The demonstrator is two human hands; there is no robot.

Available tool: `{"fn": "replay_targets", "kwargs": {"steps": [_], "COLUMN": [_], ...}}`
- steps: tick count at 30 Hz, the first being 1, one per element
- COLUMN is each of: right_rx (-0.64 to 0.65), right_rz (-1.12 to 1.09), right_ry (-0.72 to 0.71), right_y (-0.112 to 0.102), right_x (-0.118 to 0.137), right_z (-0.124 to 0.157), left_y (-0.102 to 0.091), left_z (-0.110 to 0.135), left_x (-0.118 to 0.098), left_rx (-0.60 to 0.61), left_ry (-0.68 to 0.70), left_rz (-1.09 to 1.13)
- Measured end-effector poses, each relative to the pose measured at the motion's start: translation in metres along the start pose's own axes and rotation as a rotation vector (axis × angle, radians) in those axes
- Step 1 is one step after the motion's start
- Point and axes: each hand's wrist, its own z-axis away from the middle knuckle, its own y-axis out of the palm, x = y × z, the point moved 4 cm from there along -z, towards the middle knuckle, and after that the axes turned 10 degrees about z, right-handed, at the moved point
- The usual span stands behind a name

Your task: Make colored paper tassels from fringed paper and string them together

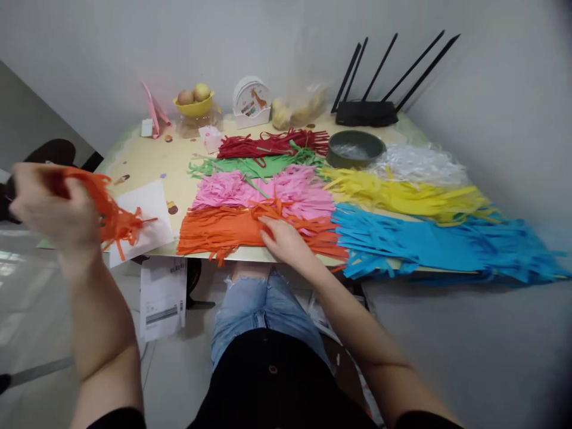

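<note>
My left hand is raised at the left, closed around a bunch of orange fringed paper whose cut strips dangle past the table edge. Part of that bunch is hidden behind my fingers. Near the front middle of the table, my right hand is at a flat pile of orange fringed sheets, its thumb and fingertips closed on the top strips. Just behind lies pink fringed paper. Blue fringed paper spreads out to the right, overhanging the table's edge.
Green, red, yellow and white fringes lie farther back. A dark round tin stands before a router. A white sheet lies at left; a yellow fruit bowl is by the wall.
</note>
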Motion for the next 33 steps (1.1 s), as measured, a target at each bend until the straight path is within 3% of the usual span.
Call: {"fn": "replay_targets", "kwargs": {"steps": [1, 3, 5, 7, 9, 14, 18, 20, 24, 26, 30, 33], "right_rx": [-0.078, -0.284, -0.44, -0.489, -0.452, -0.293, -0.241, -0.176, -0.017, 0.004, -0.027, -0.126], "right_rz": [-0.029, -0.105, -0.144, -0.156, -0.157, -0.118, -0.12, -0.097, -0.11, -0.2, -0.359, -0.381], "right_ry": [-0.056, -0.226, -0.369, -0.428, -0.407, -0.318, -0.379, -0.415, -0.432, -0.401, -0.358, -0.365], "right_y": [-0.012, -0.038, -0.056, -0.063, -0.066, -0.096, -0.136, -0.146, -0.14, -0.134, -0.125, -0.123], "right_x": [0.014, 0.046, 0.075, 0.09, 0.09, 0.066, 0.062, 0.06, 0.047, 0.039, 0.033, 0.035], "right_z": [0.004, 0.011, 0.011, 0.001, -0.014, -0.028, -0.018, -0.018, -0.025, -0.027, -0.022, -0.018], "left_y": [0.007, 0.046, 0.083, 0.105, 0.112, 0.105, 0.114, 0.118, 0.124, 0.126, 0.128, 0.126], "left_z": [0.007, 0.023, 0.039, 0.052, 0.058, 0.054, 0.048, 0.046, 0.044, 0.044, 0.047, 0.049], "left_x": [-0.019, -0.055, -0.084, -0.103, -0.11, -0.099, -0.088, -0.086, -0.082, -0.076, -0.062, -0.062], "left_rx": [-0.149, -0.012, 0.149, 0.229, 0.261, 0.298, 0.581, 0.639, 0.569, 0.512, 0.4, 0.38], "left_ry": [0.089, 0.213, 0.301, 0.331, 0.304, 0.166, 0.045, 0.002, -0.051, -0.097, -0.194, -0.236], "left_rz": [-0.156, -0.251, -0.176, -0.075, 0.006, 0.171, 0.299, 0.346, 0.437, 0.511, 0.683, 0.701]}}
